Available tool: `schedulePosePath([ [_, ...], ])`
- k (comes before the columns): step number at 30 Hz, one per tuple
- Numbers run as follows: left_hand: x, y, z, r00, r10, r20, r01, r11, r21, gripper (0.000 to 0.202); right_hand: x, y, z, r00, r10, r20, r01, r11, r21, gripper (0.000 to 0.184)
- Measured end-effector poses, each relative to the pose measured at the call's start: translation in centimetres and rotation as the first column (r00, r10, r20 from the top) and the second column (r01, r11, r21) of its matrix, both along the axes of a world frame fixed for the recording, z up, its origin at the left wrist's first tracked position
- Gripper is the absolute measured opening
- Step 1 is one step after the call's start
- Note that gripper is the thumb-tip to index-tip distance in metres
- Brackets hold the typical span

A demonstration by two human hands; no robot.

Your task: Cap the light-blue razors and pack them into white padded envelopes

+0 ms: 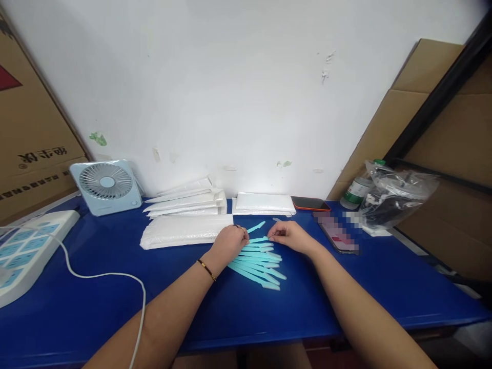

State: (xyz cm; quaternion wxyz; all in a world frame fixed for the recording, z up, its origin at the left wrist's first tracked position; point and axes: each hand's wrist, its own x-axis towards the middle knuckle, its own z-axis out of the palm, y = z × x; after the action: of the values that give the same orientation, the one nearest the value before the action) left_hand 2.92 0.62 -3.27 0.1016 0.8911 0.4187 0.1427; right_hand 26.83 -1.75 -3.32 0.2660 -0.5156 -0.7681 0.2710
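Observation:
Several thin light-blue plastic sticks (258,265) lie fanned out on the blue table (346,292). My left hand (229,242) rests curled on the left ends of the sticks, a ring on one finger and a dark bracelet at the wrist. One stick (256,226) points up and to the right from its fingers. My right hand (291,236) sits just right of the fan with its fingers pinched together near the top sticks. What the fingertips hold is too small to make out.
White padded envelopes (180,229) lie in stacks behind my hands, more against the wall (264,203). A small fan (106,185) and a white power strip (26,248) with a cord stand left. Two phones (310,204) (338,233), a bottle (355,191) and a plastic bag (395,195) sit right.

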Motion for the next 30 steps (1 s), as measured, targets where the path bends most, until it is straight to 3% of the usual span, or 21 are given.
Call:
schedulePosePath([
  [3, 0.0, -0.2, 0.3, 1.0, 0.007, 0.003, -0.007, 0.999, 0.047, 0.015, 0.9, 0.7, -0.2, 0.982, -0.184, 0.04, 0.175, 0.972, 0.157, 0.018],
  [5, 0.0, -0.3, 0.4, 1.0, 0.017, 0.007, -0.018, 0.994, 0.108, 0.022, 1.8, 1.5, -0.5, 0.925, -0.37, 0.089, 0.33, 0.897, 0.295, 0.021],
  [7, 0.0, -0.5, 0.3, 1.0, 0.023, -0.015, -0.021, 0.987, 0.158, 0.03, 2.4, 2.3, -0.9, 0.89, -0.429, 0.152, 0.361, 0.869, 0.339, 0.021],
  [10, 0.1, -0.7, -0.1, 0.997, 0.005, -0.08, 0.01, 0.982, 0.189, 0.033, 2.6, 2.9, -1.2, 0.91, -0.364, 0.199, 0.302, 0.909, 0.286, 0.016],
  [16, 0.2, -0.5, -0.1, 0.987, -0.058, -0.151, 0.081, 0.985, 0.154, 0.03, 2.5, 2.2, -0.8, 0.984, -0.152, 0.099, 0.134, 0.976, 0.17, 0.016],
  [24, 0.1, -0.6, 0.1, 0.987, -0.063, -0.15, 0.086, 0.985, 0.148, 0.034, 3.7, 1.7, -0.5, 0.989, -0.108, 0.104, 0.096, 0.988, 0.117, 0.014],
  [30, 0.0, -0.6, 0.3, 0.985, -0.059, -0.162, 0.081, 0.988, 0.134, 0.034, 1.8, 1.3, -0.2, 0.993, -0.065, 0.102, 0.052, 0.991, 0.125, 0.015],
])
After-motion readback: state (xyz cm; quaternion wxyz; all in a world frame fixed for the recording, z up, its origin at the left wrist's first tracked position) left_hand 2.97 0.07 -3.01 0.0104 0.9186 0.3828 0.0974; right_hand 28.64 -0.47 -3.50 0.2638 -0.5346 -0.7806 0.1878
